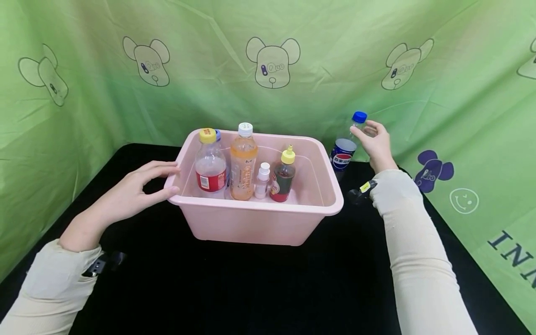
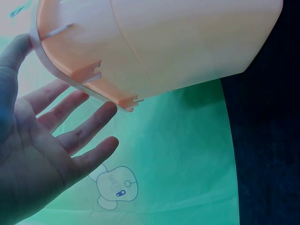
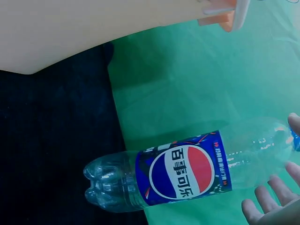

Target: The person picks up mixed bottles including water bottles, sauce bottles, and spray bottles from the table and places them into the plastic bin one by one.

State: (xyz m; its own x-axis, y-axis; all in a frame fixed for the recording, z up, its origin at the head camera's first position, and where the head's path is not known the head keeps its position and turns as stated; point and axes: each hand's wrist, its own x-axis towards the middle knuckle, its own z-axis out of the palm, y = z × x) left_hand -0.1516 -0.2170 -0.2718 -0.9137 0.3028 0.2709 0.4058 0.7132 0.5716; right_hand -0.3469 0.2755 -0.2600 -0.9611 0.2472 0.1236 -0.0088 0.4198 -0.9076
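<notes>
A pink plastic bin (image 1: 251,223) stands on the black tabletop, holding several bottles. My left hand (image 1: 130,190) touches its left rim with relaxed, spread fingers; in the left wrist view these fingers (image 2: 96,124) lie against or beside the outer wall. Right of the bin is a clear Pepsi bottle (image 1: 343,151) with a blue cap, roughly upright. My right hand (image 1: 378,144) holds it near the neck, thumb on one side and fingers on the other. In the right wrist view the bottle (image 3: 183,171) looks empty, and its cap is mostly cut off.
Inside the bin are a yellow-capped bottle (image 1: 211,170), an orange drink bottle (image 1: 243,167), a small white-capped bottle (image 1: 262,182) and a dark squeeze bottle (image 1: 283,179) with a yellow nozzle. Another blue cap shows behind. A green printed cloth (image 1: 318,56) hangs around the table.
</notes>
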